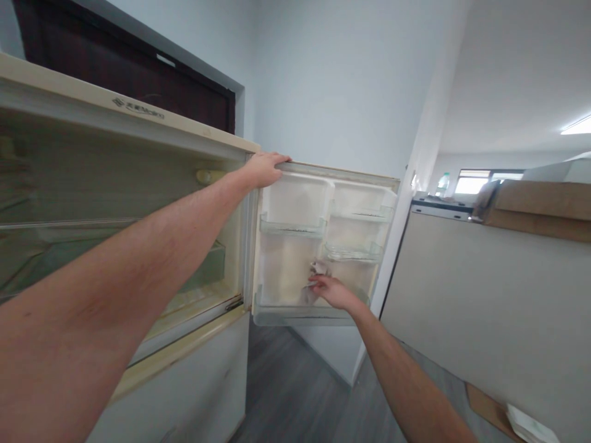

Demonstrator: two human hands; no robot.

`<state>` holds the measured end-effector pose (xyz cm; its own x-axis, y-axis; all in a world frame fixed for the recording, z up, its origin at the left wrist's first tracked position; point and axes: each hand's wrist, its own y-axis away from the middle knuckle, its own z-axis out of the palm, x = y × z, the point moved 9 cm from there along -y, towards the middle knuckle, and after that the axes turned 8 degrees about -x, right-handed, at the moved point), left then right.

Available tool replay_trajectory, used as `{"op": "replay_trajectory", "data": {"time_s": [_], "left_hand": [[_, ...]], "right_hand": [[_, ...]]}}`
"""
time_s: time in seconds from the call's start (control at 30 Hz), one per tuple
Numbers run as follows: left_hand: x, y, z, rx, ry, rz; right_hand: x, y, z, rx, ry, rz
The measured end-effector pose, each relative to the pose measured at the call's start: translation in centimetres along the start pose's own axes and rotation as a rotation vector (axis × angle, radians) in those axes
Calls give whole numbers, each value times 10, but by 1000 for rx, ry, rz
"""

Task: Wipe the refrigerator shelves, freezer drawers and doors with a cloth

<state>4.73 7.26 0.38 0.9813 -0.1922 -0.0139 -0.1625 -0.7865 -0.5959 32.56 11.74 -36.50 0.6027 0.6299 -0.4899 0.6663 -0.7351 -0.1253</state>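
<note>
A refrigerator door stands swung open, its white inner side facing me. My left hand grips its top edge near the hinge side, with the fingers over the edge and the thumb side on the inner face. Lower down, my right hand pinches a crumpled whitish-grey cloth against the inner panel, between the shelves and just above the bottom door bin. Clear door shelves line the panel above it. The cloth's lower part looks blurred.
The cream refrigerator body fills the left, with a glass shelf and a greenish drawer inside. A wall edge stands right beside the door. Further right are a pale partition, a cardboard box and a plastic bottle. Cardboard lies on the grey floor.
</note>
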Motion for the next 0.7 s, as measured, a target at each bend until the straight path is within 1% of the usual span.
{"op": "replay_trajectory", "data": {"time_s": [0.03, 0.07, 0.1, 0.13, 0.2, 0.27, 0.3, 0.37, 0.4, 0.43, 0.5, 0.57, 0.63, 0.7], "left_hand": [[0, 0, 0, -2, 0, -2], [0, 0, 0, -6, -1, -6], [0, 0, 0, -11, -5, -12], [1, 0, 0, -15, -12, -15], [1, 0, 0, -20, -26, -14], [2, 0, 0, -15, -28, -2], [2, 0, 0, -9, -22, 4], [0, 0, 0, 6, -3, 7], [-1, 0, 0, 12, 7, 6], [-1, 0, 0, 14, 15, 6], [-2, 0, 0, 14, 22, 8], [-1, 0, 0, 6, 12, 9], [0, -1, 1, -8, -14, 10], [0, -1, 1, -23, -35, 10]], "right_hand": [[3, -2, 11, -92, 27, 57], [10, -1, 19, -155, 88, 137], [19, 1, 21, -165, 172, 226], [27, 5, 16, -126, 263, 313], [33, 18, -7, 53, 418, 437], [28, 34, -36, 258, 525, 478], [24, 43, -49, 335, 561, 484], [20, 56, -70, 429, 598, 498], [21, 61, -75, 430, 600, 518], [24, 63, -76, 390, 596, 543], [31, 62, -66, 255, 597, 585], [29, 58, -50, 137, 620, 582], [13, 51, -37, 94, 646, 518], [-18, 40, -23, 92, 625, 368]]}}
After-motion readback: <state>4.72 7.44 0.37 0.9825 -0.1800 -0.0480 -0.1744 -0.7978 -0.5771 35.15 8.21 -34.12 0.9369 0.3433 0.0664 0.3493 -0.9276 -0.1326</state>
